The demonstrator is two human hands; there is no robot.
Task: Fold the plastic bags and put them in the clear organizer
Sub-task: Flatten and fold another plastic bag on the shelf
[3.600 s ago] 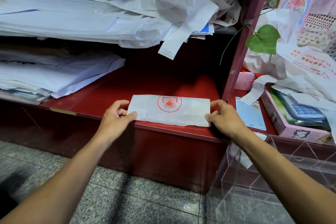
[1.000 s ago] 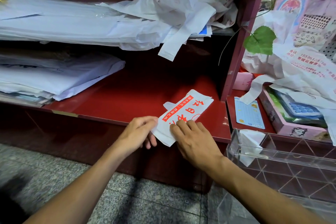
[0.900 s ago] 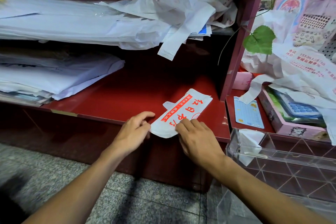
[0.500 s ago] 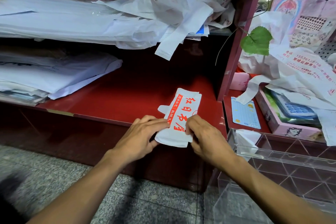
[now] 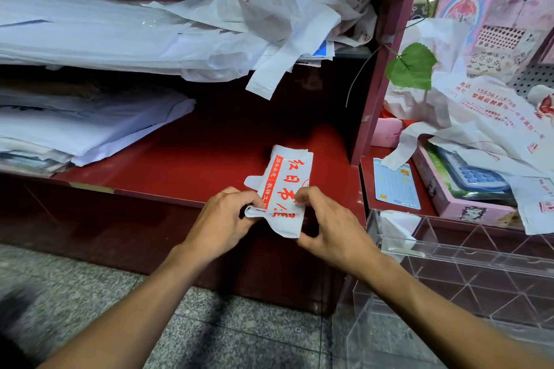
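Both hands (image 5: pixel 223 219) (image 5: pixel 328 226) pinch a narrow-folded white bag (image 5: pixel 287 189), red-lettered.

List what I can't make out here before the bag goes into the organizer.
- Head view: near end of the bag, covered by the left hand and right hand; fold count unclear.
- Organizer: cut off by the right and bottom edges; clear walls make the compartments hard to tell apart.
- Calculator: partly under loose bags.
- Bottom left corner: blurred.

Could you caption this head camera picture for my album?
Both hands pinch a folded white bag at a red shelf's edge.
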